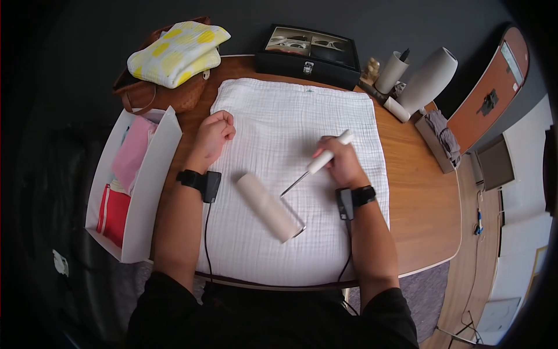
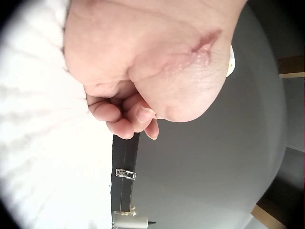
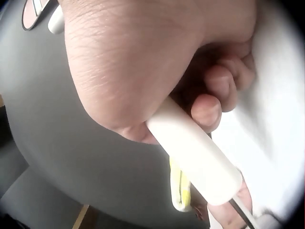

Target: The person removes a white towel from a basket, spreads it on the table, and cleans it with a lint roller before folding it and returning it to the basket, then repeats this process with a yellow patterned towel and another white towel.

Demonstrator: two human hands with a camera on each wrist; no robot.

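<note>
Though apart from hands (image 1: 215, 137) (image 1: 344, 164), roller tube (image 1: 267, 207)

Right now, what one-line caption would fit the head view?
The right hand grips the white handle of a roller over a crinkled white cloth, the left hand loosely curled.

"what does the right hand (image 1: 346, 163) grip?"
"the white handle (image 1: 322, 161) of a lint roller (image 1: 267, 208), over the white cloth (image 1: 290, 116);"
"and the left hand (image 1: 214, 138)?"
"on the cloth, fingers loosely curled; a black case (image 1: 308, 57) sits on the surface (image 1: 424, 232);"
</note>
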